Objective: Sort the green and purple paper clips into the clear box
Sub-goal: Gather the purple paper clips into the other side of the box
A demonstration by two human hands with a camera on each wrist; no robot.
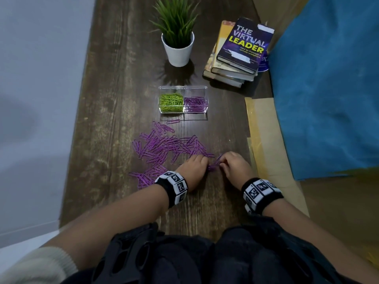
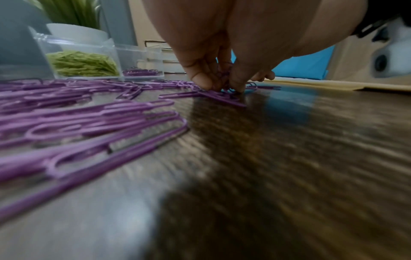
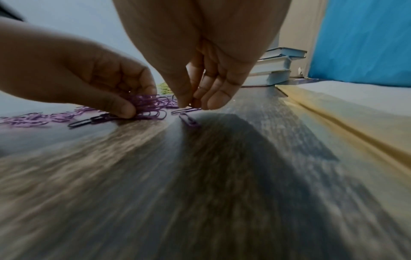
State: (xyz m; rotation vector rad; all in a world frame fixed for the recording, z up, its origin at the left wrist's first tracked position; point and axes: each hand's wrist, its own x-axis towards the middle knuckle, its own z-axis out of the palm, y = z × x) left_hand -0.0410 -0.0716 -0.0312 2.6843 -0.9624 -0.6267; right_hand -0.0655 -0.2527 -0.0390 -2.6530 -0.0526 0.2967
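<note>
A clear two-part box (image 1: 183, 101) stands mid-table, green clips (image 1: 171, 102) in its left half and purple clips (image 1: 194, 103) in its right. Loose purple clips (image 1: 164, 147) lie scattered on the dark wood in front of it. My left hand (image 1: 194, 163) grips a bunch of purple clips (image 3: 146, 105) at the near right edge of the pile, fingertips (image 2: 206, 84) down on the table. My right hand (image 1: 235, 165) is close beside it, thumb and fingers pinching a single purple clip (image 3: 185, 110) against the table. Another purple clip (image 3: 189, 121) lies just in front.
A potted plant in a white pot (image 1: 178, 49) stands behind the box. A stack of books (image 1: 239, 54) is at the back right. Yellow paper (image 1: 266, 144) and a blue cloth (image 1: 328, 89) cover the right side. The table's left edge (image 1: 75, 140) drops off.
</note>
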